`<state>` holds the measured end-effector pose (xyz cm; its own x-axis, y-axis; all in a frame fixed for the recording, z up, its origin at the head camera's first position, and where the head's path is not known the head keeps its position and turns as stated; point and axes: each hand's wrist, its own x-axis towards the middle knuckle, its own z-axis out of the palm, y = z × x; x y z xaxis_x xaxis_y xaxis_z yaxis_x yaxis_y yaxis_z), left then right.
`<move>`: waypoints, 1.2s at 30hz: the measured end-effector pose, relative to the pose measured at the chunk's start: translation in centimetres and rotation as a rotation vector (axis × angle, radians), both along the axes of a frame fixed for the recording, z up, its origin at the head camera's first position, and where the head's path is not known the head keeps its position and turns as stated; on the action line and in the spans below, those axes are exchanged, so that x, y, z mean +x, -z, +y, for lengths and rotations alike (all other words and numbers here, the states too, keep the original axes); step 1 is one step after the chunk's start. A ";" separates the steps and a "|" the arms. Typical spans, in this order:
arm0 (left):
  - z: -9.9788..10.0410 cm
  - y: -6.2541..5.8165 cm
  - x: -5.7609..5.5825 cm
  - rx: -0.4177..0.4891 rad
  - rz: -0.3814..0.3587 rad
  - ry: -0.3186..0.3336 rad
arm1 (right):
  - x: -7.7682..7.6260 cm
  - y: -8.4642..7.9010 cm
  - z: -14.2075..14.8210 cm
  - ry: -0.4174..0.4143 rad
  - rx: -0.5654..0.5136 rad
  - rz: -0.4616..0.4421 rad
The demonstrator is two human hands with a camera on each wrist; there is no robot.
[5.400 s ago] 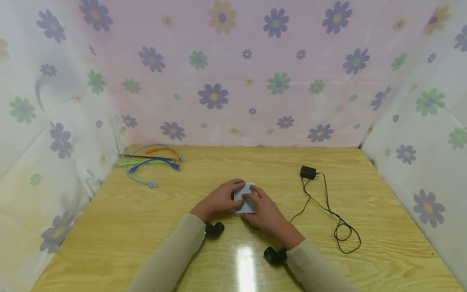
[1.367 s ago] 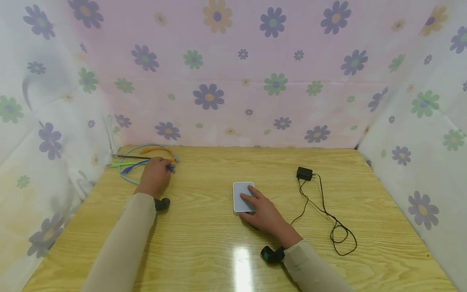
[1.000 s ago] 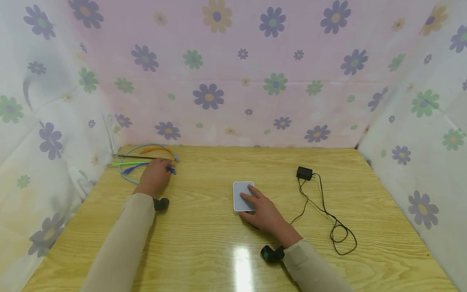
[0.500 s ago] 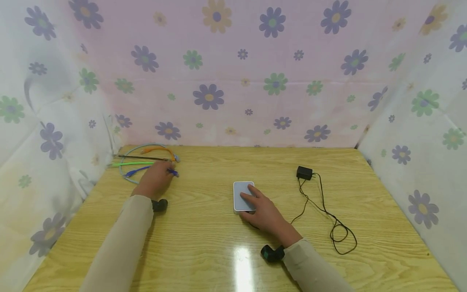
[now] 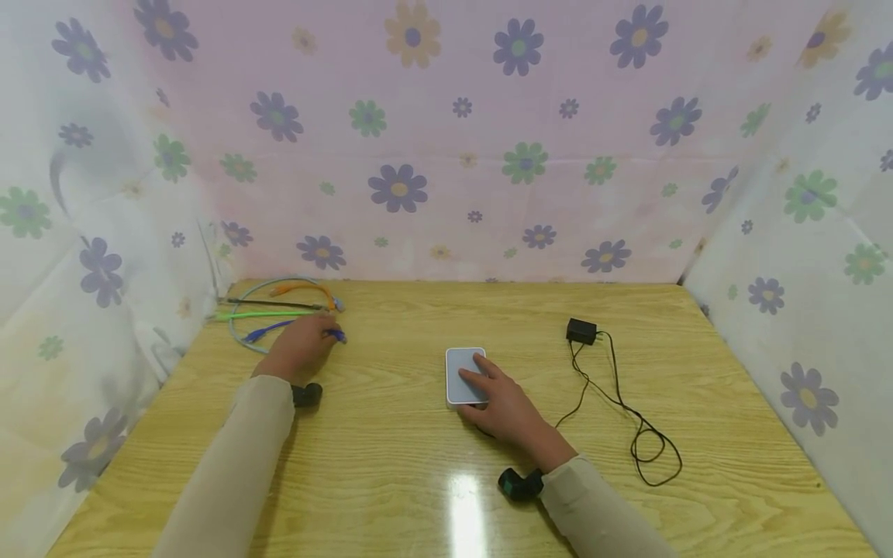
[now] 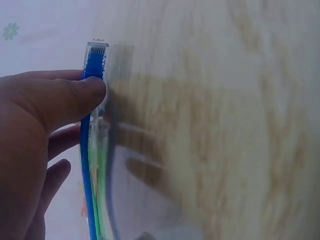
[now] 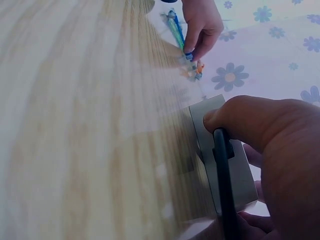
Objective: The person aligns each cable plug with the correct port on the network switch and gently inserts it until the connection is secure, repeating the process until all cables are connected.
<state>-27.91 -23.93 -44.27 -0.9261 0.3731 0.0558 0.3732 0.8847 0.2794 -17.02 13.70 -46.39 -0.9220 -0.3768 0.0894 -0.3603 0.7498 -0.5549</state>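
Note:
In the head view my left hand (image 5: 300,346) is at the left of the table and pinches a blue Ethernet cable (image 5: 263,332) near one end. Up close, its clear plug (image 6: 96,48) sticks out past the thumb in the left wrist view. At the middle of the table my right hand (image 5: 515,407) holds a small white box with a grey top (image 5: 460,387), fingers over the top and thumb against its near side. A black cord (image 7: 225,175) runs into that side, next to the thumb in the right wrist view.
Around the left hand lie a light-blue cable (image 5: 237,333), a green one (image 5: 261,315), an orange one (image 5: 300,287) and a black one (image 5: 268,302). A black power adapter (image 5: 581,331) with its looped cord is at the right. Flowered cloth (image 5: 446,155) walls the table.
My left hand has left the box and gone to the cables at the left. Lately the blue cable's held end has shifted slightly right and toward me. The right hand stays on the box.

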 end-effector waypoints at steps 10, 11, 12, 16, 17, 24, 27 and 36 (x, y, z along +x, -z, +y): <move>0.7 -0.4 -0.3 0.003 0.003 -0.029 | 0.0 0.0 0.0 -0.008 0.000 0.015; 0.8 -0.6 -0.3 0.001 -0.001 -0.030 | 0.0 0.0 0.0 -0.008 0.002 0.016; 0.9 -0.8 -0.3 0.004 -0.007 -0.033 | 0.0 -0.1 0.0 -0.008 0.002 0.017; 1.2 -1.8 -0.3 0.022 -0.032 -0.047 | 0.0 -0.2 0.0 -0.010 0.002 0.016; 1.2 -2.0 -0.2 0.026 -0.033 -0.044 | 0.0 -0.2 0.0 -0.008 0.003 0.013; 1.7 -3.0 0.0 -0.002 0.050 0.000 | 0.0 0.1 0.0 0.003 -0.004 0.002; 2.2 -3.2 0.3 0.000 0.062 -0.003 | 0.0 0.4 0.0 0.004 -0.004 0.014; 4.5 -2.7 1.5 0.111 -0.022 -0.031 | 0.1 0.8 0.0 0.003 -0.007 0.033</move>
